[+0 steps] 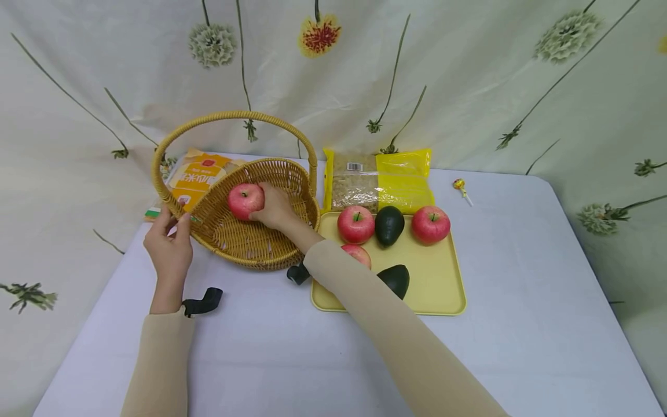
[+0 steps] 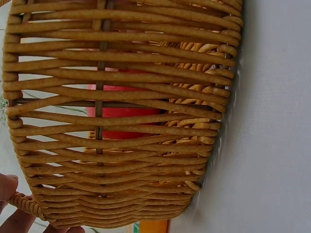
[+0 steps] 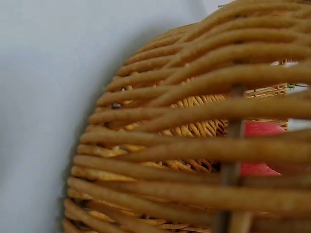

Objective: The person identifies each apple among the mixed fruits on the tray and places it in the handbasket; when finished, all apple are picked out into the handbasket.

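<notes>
A wicker basket (image 1: 250, 255) with a tall arched handle stands on the left of the table. My left hand (image 1: 171, 246) pinches the base of that handle at the basket's left rim; its fingertips also show at the lower left corner of the left wrist view. Inside the basket, my right hand (image 1: 276, 207) holds a red apple (image 1: 245, 201) from its right side. Through the woven wall, the apple (image 2: 126, 111) appears in the left wrist view and partly in the right wrist view. My right forearm crosses over a yellow tray (image 1: 440, 289).
On the tray are red apples (image 1: 431, 225) and dark green avocados (image 1: 389, 226), some partly behind my sleeve. A yellow bag (image 1: 403, 179) lies behind the tray, and an orange packet (image 1: 200, 176) behind the basket. Farther right is a lollipop (image 1: 461, 186).
</notes>
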Tool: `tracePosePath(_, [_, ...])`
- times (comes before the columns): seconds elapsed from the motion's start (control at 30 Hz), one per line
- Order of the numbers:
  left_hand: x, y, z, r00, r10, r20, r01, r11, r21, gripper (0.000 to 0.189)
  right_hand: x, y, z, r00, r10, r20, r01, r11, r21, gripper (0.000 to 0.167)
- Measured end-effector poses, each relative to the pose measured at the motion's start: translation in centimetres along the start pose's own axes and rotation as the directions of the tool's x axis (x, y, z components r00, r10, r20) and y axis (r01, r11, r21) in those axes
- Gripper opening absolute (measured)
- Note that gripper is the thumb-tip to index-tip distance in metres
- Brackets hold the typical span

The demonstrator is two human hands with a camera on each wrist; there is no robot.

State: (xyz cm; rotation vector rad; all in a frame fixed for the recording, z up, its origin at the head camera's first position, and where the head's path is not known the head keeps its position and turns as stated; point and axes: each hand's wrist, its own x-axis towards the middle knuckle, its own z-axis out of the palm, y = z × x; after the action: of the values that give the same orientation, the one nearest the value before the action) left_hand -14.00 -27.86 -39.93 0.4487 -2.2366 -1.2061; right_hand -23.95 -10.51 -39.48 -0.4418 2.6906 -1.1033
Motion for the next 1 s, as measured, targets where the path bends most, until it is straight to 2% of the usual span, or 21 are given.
tracePosePath(0.33, [0.0,-0.4,-0.1,1.0,0.015,0.0,-0.015,1.0,-0.002,0.038,-0.8,0.2,-0.3,0.999,-0.034,-0.033,0.035,0.999,0.036,0.072])
tracePosePath(0.57, [0.0,-0.4,-0.1,1.0,0.015,0.0,-0.015,1.0,-0.002,0.04,-2.1,-0.3,-0.9,0.996,-0.061,-0.064,0.066,0.995,0.076,0.072])
tracePosePath(0.8, [0.1,-0.1,0.0,1.0,0.005,0.0,-0.005,1.0,-0.001,0.04,-4.2,-1.1,-3.0,0.988,-0.144,-0.048,0.149,0.984,0.102,0.074])
tracePosePath(1.0, [0.1,-0.2,0.0,1.0,-0.002,0.005,0.002,1.0,-0.007,0.041,-6.8,-0.9,-5.7,0.969,-0.244,-0.023,0.245,0.957,0.154,0.077])
